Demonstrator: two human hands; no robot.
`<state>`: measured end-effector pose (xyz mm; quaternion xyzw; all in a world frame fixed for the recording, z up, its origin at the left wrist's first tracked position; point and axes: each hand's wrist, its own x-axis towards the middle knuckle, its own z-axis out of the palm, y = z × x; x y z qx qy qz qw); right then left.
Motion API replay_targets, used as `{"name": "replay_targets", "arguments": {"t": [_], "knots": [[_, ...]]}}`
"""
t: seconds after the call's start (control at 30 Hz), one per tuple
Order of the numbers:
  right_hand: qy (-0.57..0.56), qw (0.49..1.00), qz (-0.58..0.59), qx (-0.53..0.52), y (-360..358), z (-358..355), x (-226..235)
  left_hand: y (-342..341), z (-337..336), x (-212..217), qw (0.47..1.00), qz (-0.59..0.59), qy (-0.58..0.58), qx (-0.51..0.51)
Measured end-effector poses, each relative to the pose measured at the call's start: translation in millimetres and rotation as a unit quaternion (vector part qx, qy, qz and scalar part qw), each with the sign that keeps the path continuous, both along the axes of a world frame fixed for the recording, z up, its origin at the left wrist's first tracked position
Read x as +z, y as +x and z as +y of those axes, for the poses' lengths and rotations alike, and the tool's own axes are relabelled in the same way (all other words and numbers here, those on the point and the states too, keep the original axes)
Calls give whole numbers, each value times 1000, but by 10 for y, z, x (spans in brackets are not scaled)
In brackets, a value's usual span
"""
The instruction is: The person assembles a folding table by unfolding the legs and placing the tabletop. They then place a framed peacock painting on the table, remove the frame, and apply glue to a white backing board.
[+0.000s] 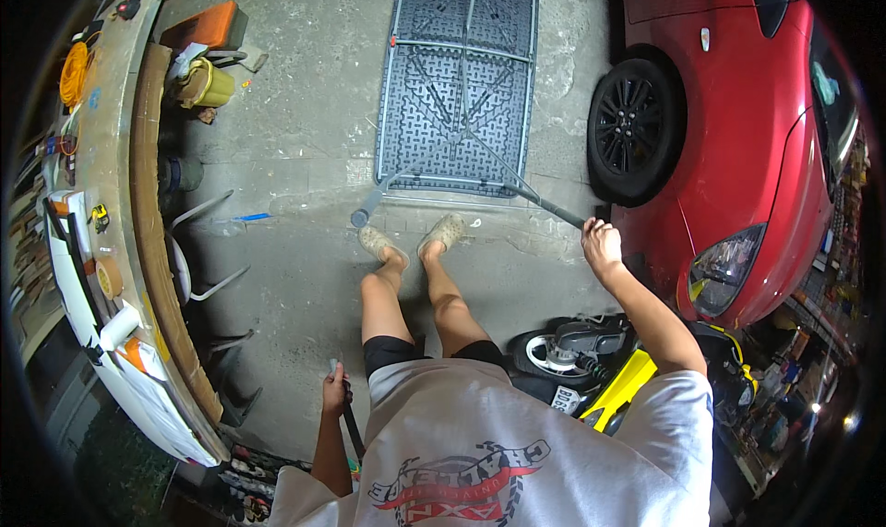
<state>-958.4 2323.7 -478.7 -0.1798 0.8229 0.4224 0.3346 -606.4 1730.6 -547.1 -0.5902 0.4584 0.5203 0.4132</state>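
Your right hand (602, 243) is closed around the end of a grey metal leg (554, 209) that swings out from the folding table (459, 75), which lies upside down on the concrete floor (295, 130) ahead of your feet. Gripping at the far tip gives you the longest lever on the hinged frame. A matching leg (372, 204) angles out toward your left foot and ends in a round cap, untouched.

Your left hand (333, 393) hangs low at your side, wrapped around a thin dark tool or handle (352, 425); what it is cannot be told from here. It is held clear of the table, probably just parked there.

Room is tight on the right-hand side: the red car (738, 158) and its front wheel (635, 125) sit just beyond your right knuckles, and a yellow scooter (609, 379) stands close under that forearm. Beyond your left hand lies a stretch of bare floor, then chair legs and a long cluttered workbench (120, 204).
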Motion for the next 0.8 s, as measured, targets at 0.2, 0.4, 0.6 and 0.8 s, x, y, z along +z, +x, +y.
{"name": "replay_targets", "arguments": {"t": [0.2,0.4,0.6,0.8], "knots": [[-88,965,-79,-235,-406,43,-76,-161,-253,87,1000,7,21,-10],[-18,885,-22,-464,-676,-308,142,-714,-889,199,998,46,-23,-41],[-287,869,215,-340,-351,-2041,403,-1831,-1889,-36,972,176,-47,-150],[-608,692,93,-379,-969,-4723,931,-3838,-2638,130,894,420,-77,-137]]}}
